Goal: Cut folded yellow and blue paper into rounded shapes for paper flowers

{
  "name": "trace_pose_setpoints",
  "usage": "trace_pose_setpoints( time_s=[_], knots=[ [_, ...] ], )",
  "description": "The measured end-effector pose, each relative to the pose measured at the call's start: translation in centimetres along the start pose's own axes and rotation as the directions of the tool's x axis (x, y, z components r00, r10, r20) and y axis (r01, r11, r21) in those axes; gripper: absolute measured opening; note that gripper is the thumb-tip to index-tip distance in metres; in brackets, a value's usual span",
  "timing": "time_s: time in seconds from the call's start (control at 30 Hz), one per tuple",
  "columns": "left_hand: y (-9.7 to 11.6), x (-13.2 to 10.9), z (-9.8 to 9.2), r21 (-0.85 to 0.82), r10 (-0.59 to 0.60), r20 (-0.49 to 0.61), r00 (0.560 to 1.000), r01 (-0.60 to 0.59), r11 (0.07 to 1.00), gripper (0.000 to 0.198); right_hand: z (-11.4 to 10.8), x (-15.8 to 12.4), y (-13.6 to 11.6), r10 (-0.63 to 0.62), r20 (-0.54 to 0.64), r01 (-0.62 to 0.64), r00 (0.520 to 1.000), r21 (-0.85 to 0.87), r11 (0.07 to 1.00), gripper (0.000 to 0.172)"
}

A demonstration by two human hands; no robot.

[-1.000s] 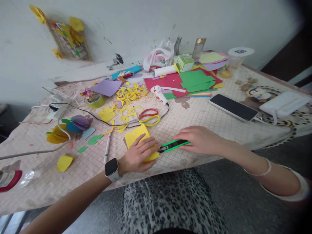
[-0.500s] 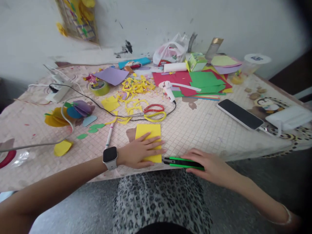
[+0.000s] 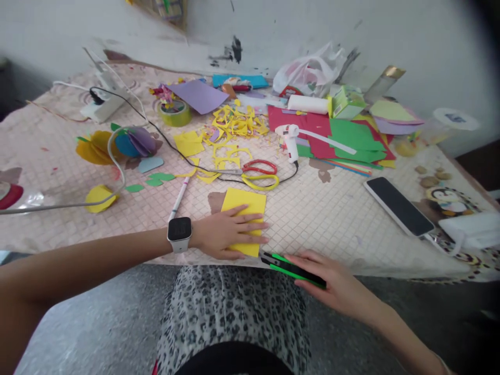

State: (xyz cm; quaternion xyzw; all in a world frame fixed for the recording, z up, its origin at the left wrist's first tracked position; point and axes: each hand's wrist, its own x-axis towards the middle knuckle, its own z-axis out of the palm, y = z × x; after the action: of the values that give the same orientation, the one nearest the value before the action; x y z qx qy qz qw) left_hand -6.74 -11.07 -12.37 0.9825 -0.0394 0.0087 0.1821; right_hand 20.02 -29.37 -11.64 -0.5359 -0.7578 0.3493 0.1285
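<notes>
Your left hand (image 3: 224,232) lies flat on the rectangular yellow paper (image 3: 242,197), fingers spread and extended past its right edge. The paper rests at the table's (image 3: 328,219) near edge. Your right hand (image 3: 332,276) has its fingers wrapped around a green-and-black utility knife (image 3: 289,269), its tip at the paper's near right corner; whether the blade touches, you can't tell. Red-and-yellow-handled scissors (image 3: 255,174) lie just beyond the paper, a white marker (image 3: 179,199) to its left, a smartphone (image 3: 400,205) farther right.
</notes>
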Motion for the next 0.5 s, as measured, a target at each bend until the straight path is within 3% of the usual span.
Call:
trace_pose_setpoints(
  time_s=[0.27, 0.5],
  knots=[
    [0.0, 0.0, 0.1, 0.006, 0.016, -0.039, 0.999, -0.016, 1.000, 0.057, 1.1, -1.6, -0.2, 0.032, -0.023, -0.029, 0.999, 0.083, 0.996, 0.048],
    [0.0, 0.0, 0.2, -0.007, 0.011, -0.030, 0.999, -0.011, 1.000, 0.068, 1.5, -0.5, -1.0, 0.033, -0.062, -0.031, 0.998, 0.046, 0.998, 0.044]
  ],
)
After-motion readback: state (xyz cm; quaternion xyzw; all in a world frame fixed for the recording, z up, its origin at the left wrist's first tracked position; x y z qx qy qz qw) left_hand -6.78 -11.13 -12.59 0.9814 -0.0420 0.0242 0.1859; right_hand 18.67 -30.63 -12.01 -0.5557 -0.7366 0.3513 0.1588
